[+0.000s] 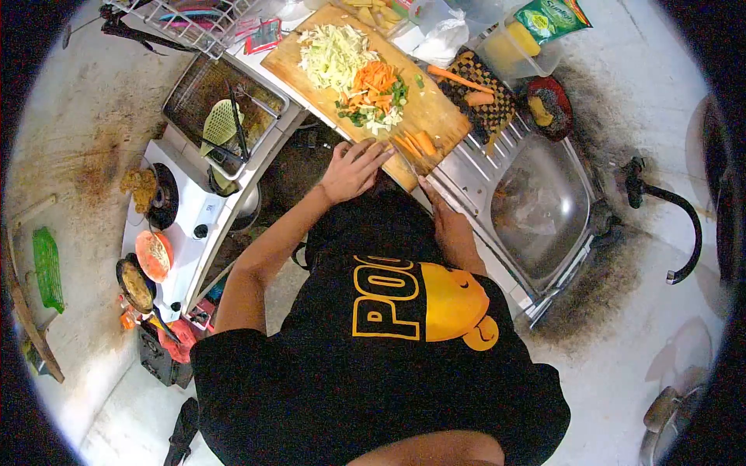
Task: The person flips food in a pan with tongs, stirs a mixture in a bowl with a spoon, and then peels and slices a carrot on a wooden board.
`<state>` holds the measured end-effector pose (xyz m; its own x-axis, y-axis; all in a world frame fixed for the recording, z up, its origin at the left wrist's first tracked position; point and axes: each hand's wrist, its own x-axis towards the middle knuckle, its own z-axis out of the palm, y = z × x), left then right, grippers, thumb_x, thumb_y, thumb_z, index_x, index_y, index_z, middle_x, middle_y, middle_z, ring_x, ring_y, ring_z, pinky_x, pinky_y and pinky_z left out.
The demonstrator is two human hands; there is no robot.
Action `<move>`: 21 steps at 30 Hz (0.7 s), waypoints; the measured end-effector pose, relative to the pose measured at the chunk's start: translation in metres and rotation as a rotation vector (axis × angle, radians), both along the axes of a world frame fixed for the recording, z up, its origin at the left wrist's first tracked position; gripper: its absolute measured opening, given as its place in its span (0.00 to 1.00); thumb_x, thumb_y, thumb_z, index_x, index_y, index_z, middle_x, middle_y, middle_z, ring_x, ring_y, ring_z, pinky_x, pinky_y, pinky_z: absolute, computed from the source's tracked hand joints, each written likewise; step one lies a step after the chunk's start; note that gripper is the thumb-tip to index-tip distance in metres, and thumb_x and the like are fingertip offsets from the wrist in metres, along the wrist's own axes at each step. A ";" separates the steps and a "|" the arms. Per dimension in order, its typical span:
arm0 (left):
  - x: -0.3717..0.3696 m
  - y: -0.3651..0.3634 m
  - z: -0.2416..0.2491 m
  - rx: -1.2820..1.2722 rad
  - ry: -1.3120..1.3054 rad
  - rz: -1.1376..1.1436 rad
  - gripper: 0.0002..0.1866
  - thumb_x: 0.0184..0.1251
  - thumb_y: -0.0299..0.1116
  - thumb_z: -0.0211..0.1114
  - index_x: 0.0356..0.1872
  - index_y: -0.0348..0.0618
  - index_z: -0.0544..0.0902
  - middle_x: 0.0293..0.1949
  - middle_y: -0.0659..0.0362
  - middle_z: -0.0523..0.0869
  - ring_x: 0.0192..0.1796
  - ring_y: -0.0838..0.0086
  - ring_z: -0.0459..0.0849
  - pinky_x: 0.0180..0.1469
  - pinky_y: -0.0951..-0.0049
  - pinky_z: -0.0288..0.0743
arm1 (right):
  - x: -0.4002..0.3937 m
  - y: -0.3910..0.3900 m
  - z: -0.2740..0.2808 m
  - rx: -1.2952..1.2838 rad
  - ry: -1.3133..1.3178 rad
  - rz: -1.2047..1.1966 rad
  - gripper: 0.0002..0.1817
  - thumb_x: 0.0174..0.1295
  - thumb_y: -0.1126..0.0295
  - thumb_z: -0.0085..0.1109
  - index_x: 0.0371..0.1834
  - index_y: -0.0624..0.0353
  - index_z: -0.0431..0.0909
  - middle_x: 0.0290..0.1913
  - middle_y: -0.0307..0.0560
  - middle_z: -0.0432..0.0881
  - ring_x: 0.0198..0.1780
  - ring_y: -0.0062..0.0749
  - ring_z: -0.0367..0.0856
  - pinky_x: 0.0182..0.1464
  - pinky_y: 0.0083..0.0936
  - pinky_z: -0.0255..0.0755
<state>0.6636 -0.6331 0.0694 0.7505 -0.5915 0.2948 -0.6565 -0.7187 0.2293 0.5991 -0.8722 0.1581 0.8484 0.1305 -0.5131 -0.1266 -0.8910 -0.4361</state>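
Observation:
A wooden cutting board (435, 116) lies in front of me. My left hand (353, 171) rests at its near edge, fingers bent together and fingertips against carrot pieces, partly hidden under them. My right hand (443, 210) is closed at the board's near right corner, around what looks like a knife (409, 161); its handle is hidden and its thin blade is hard to make out. Cut carrot sticks (416, 143) lie beside the blade. Farther up the board are piles of shredded cabbage (334, 56), carrot strips (376, 78) and chopped green onion (399, 93).
Right of the board, a whole carrot (460, 78) lies on a checkered mat (489, 74) near the steel sink (544, 210) and black faucet (676, 202). To the left stand a wire-lined tray (194, 93) and a white stove (194, 210). A dish rack (206, 23) sits at the back.

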 end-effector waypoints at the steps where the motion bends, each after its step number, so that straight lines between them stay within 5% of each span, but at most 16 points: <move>1: 0.000 -0.001 0.000 0.016 0.004 0.006 0.36 0.52 0.36 0.61 0.67 0.56 0.62 0.63 0.64 0.67 0.61 0.70 0.66 0.57 0.59 0.59 | 0.000 0.001 -0.001 0.000 0.000 0.001 0.28 0.67 0.67 0.40 0.68 0.25 0.52 0.22 0.62 0.77 0.23 0.57 0.78 0.29 0.51 0.71; 13: 0.001 -0.002 -0.001 0.003 0.014 0.011 0.35 0.52 0.37 0.60 0.66 0.56 0.63 0.63 0.63 0.68 0.61 0.68 0.66 0.57 0.56 0.59 | 0.004 0.014 0.002 -0.162 0.105 0.081 0.33 0.65 0.69 0.40 0.70 0.25 0.44 0.24 0.64 0.79 0.26 0.55 0.80 0.29 0.51 0.73; 16: 0.000 -0.003 -0.004 -0.019 0.027 0.011 0.34 0.51 0.36 0.60 0.65 0.55 0.65 0.63 0.62 0.68 0.61 0.66 0.67 0.57 0.54 0.59 | 0.008 0.018 0.002 -0.124 0.053 0.051 0.33 0.65 0.70 0.41 0.70 0.25 0.46 0.24 0.62 0.79 0.26 0.56 0.80 0.29 0.50 0.74; 21: -0.001 -0.004 -0.001 -0.011 0.035 0.021 0.33 0.51 0.36 0.59 0.64 0.55 0.65 0.62 0.62 0.68 0.61 0.66 0.66 0.58 0.55 0.58 | 0.008 -0.002 -0.007 0.251 -0.041 -0.011 0.30 0.66 0.71 0.38 0.70 0.27 0.48 0.40 0.69 0.78 0.40 0.57 0.80 0.44 0.50 0.73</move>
<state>0.6625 -0.6376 0.0688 0.7728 -0.5721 0.2749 -0.6325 -0.7297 0.2595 0.6069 -0.8745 0.1511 0.8699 0.2400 -0.4308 -0.1136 -0.7527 -0.6485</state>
